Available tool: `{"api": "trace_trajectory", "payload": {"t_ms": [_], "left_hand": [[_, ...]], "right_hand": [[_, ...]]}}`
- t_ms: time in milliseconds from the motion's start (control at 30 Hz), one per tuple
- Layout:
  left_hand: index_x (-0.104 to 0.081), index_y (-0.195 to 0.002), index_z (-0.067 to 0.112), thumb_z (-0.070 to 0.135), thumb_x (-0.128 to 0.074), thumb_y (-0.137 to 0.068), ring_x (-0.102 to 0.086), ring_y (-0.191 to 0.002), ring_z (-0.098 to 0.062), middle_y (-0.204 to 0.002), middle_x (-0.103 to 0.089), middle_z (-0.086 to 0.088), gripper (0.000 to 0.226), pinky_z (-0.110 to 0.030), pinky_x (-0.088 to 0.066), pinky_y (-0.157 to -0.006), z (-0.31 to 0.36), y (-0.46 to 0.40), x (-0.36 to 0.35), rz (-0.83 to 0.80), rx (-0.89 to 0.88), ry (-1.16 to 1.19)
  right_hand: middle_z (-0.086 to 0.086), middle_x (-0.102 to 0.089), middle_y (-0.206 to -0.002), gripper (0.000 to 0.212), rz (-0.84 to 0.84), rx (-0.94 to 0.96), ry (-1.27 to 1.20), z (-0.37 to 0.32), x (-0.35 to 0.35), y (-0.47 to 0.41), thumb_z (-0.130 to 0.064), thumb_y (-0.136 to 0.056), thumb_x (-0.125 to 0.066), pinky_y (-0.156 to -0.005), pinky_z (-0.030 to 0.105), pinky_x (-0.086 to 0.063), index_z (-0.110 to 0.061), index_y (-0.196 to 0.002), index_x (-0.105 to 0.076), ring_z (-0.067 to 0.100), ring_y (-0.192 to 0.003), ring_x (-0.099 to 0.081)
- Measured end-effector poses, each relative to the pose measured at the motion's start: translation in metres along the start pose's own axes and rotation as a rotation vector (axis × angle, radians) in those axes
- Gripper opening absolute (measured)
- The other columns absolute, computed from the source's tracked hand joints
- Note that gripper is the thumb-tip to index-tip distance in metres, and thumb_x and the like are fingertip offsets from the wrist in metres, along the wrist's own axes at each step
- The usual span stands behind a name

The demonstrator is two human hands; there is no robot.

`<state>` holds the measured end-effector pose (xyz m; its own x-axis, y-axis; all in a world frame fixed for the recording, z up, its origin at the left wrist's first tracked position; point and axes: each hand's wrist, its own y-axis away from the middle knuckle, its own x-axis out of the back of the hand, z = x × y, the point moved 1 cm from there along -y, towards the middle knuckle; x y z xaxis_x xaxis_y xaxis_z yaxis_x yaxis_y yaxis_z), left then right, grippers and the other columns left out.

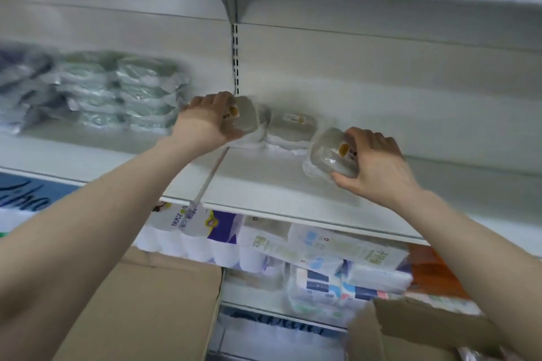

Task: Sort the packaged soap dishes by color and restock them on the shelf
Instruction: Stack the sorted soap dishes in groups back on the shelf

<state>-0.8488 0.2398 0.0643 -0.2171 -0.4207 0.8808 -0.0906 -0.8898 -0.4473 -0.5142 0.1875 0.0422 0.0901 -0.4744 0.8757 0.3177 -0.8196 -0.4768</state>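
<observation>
Left hand (209, 120) grips one beige soap dish (245, 116); right hand (378, 163) grips another (328, 155). Risk: slick wrapping slips, toppling the neighbouring stack (290, 129) off the shelf (264, 184).

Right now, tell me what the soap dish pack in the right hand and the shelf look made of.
Soap dish pack: beige dish, probably plastic, in clear glossy film; highlights glint.
Shelf: likely painted metal, smooth matte white.

White shelf (264, 184): beige soap dishes (290, 126) centre, green packs (123, 91) left (blurred).
</observation>
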Motion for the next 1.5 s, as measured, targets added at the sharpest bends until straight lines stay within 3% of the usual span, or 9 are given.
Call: {"api": "trace_trajectory", "payload": {"t_ms": [400, 500, 600, 733, 833, 967, 1100, 1267, 1500], "left_hand": [[-0.053, -0.126, 0.016, 0.044, -0.066, -0.085, -0.054, -0.111, -0.033, -0.122, -0.060, -0.010, 0.052, -0.038, -0.042, -0.098, -0.029, -0.114, -0.044, -0.210, -0.246, 0.094], [-0.062, -0.122, 0.007, 0.038, -0.061, -0.085, -0.052, -0.113, -0.040, -0.121, -0.054, -0.020, 0.049, -0.043, -0.038, -0.102, -0.036, -0.114, -0.057, -0.067, -0.322, 0.170], [-0.062, -0.125, 0.019, 0.041, -0.060, -0.088, -0.049, -0.111, -0.040, -0.122, -0.050, -0.015, 0.043, -0.050, -0.045, -0.093, -0.040, -0.109, -0.063, 0.016, -0.274, 0.093], [-0.060, -0.126, 0.023, 0.038, -0.057, -0.090, -0.054, -0.110, -0.035, -0.120, -0.057, -0.007, 0.039, -0.048, -0.047, -0.085, -0.038, -0.099, -0.075, 0.145, -0.277, 0.021], [-0.050, -0.135, 0.021, 0.047, -0.058, -0.085, -0.047, -0.121, -0.033, -0.130, -0.052, -0.007, 0.057, -0.047, -0.044, -0.092, -0.040, -0.089, -0.088, 0.208, -0.309, -0.043], [-0.044, -0.140, 0.018, 0.056, -0.066, -0.077, -0.040, -0.126, -0.036, -0.137, -0.046, -0.012, 0.077, -0.047, -0.037, -0.099, -0.038, -0.088, -0.099, 0.212, -0.329, -0.113], [-0.043, -0.140, 0.016, 0.047, -0.067, -0.079, -0.040, -0.126, -0.039, -0.137, -0.045, -0.015, 0.073, -0.047, -0.035, -0.100, -0.038, -0.092, -0.105, 0.235, -0.346, -0.164], [-0.043, -0.141, 0.015, 0.046, -0.056, -0.088, -0.040, -0.126, -0.040, -0.137, -0.045, -0.017, 0.063, -0.049, -0.036, -0.101, -0.038, -0.094, -0.108, 0.245, -0.336, -0.166], [-0.039, -0.140, 0.016, 0.038, -0.067, -0.081, -0.041, -0.125, -0.040, -0.136, -0.046, -0.015, 0.069, -0.054, -0.038, -0.100, -0.032, -0.090, -0.089, 0.107, -0.321, -0.180]], "right_hand": [[0.005, -0.059, -0.110, 0.065, -0.012, 0.022, 0.008, -0.020, -0.028, -0.116, -0.052, -0.072, -0.068, -0.078, 0.035, -0.032, -0.015, -0.120, -0.044, 0.029, -0.094, -0.054], [0.007, -0.059, -0.114, 0.067, -0.023, 0.033, -0.008, -0.031, -0.040, -0.147, -0.052, -0.073, -0.070, -0.081, 0.038, -0.037, -0.014, -0.122, -0.045, 0.031, -0.095, -0.055], [0.005, -0.061, -0.117, 0.054, -0.063, 0.064, -0.057, -0.038, -0.062, -0.162, -0.050, -0.081, -0.067, -0.087, 0.040, -0.040, -0.017, -0.121, -0.053, 0.033, -0.103, -0.057], [0.008, -0.059, -0.127, 0.046, 0.179, 0.050, 0.083, -0.042, -0.084, -0.153, -0.052, -0.086, -0.049, -0.089, 0.047, -0.043, -0.028, -0.124, -0.063, 0.038, -0.120, -0.053], [0.010, -0.050, -0.134, 0.051, 0.246, -0.005, 0.102, -0.051, -0.096, -0.136, -0.058, -0.093, -0.043, -0.086, 0.048, -0.043, -0.030, -0.134, -0.054, 0.037, -0.124, -0.046], [0.015, -0.038, -0.143, 0.081, 0.144, 0.002, 0.048, -0.043, -0.114, -0.131, -0.061, -0.081, -0.063, -0.100, 0.051, -0.042, -0.023, -0.148, -0.036, 0.042, -0.133, -0.035], [0.018, -0.043, -0.136, 0.082, 0.145, 0.047, 0.001, -0.030, -0.121, -0.151, -0.050, -0.078, -0.074, -0.105, 0.049, -0.041, -0.021, -0.145, -0.037, 0.041, -0.127, -0.041], [0.015, -0.048, -0.130, 0.085, 0.127, 0.060, -0.052, -0.023, -0.119, -0.163, -0.051, -0.069, -0.078, -0.094, 0.047, -0.051, -0.023, -0.140, -0.040, 0.037, -0.121, -0.046], [0.013, -0.050, -0.127, 0.085, 0.051, 0.001, 0.021, -0.031, -0.104, -0.161, -0.057, -0.068, -0.075, -0.079, 0.049, -0.053, -0.025, -0.138, -0.038, 0.037, -0.120, -0.048]]}}
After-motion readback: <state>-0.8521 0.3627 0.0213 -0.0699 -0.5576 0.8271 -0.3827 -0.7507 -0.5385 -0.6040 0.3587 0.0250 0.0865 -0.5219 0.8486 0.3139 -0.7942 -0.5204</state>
